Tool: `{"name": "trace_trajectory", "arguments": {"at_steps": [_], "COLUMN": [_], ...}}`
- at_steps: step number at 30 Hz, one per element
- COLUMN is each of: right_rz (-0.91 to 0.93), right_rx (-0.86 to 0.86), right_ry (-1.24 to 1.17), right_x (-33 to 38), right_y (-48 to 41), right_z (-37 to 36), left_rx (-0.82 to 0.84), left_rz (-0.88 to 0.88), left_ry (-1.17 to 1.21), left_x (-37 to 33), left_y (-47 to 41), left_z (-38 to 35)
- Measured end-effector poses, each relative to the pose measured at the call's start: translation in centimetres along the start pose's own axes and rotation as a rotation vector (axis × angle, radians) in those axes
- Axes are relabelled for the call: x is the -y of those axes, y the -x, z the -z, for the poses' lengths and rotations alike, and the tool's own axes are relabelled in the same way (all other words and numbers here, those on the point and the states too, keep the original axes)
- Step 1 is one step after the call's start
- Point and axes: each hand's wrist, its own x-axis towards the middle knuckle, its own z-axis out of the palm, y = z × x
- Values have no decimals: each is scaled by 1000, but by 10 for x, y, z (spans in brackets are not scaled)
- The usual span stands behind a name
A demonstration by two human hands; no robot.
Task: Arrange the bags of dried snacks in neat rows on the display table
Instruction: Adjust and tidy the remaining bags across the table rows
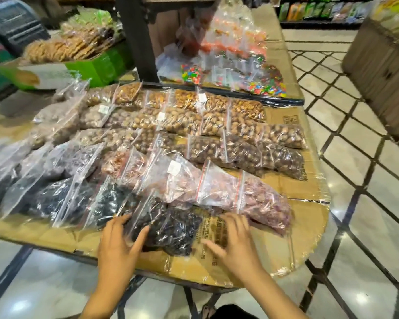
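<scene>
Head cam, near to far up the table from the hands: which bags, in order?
dark dried-fruit bag → pink bags → dark brown nut bags → light brown nut bags → golden nut bags → coloured candy bags

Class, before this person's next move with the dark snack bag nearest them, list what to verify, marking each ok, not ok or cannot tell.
1. Left hand touches the clear zip bag of dark dried snacks: ok.
2. Right hand touches that bag: cannot tell, blurred beside its right edge.
3. Bare cardboard table top shows right of the bag: ok.
4. Dark front row reaches as far right as the clear bag of pink snacks behind: not ok, stops short.
5. Bag's zip closed: cannot tell.
</scene>
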Motion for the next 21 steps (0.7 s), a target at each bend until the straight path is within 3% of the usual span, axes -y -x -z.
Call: {"name": "trace_trajectory", "arguments": {"at_steps": [3,6,9,16,21], "right_rz": [38,47,57,69,-12], "right_rx": [334,429,459,466,499], "right_ry": [35,70,107,13,20], "right_x": [22,34,34,25,33], "right_y": [-9,-21,-30,-45,-46], "right_z": [-19,-36,-47,-40,-39], "left_rx": [0,8,33,77,214], "left_rz": [108,219,303,251,227], "left_ry": [80,195,287,279,225], "left_x": [0,3,4,-16,-3], "left_y": [-4,-10,-17,-30,-26], "left_z": [0,3,11,16,18]}}
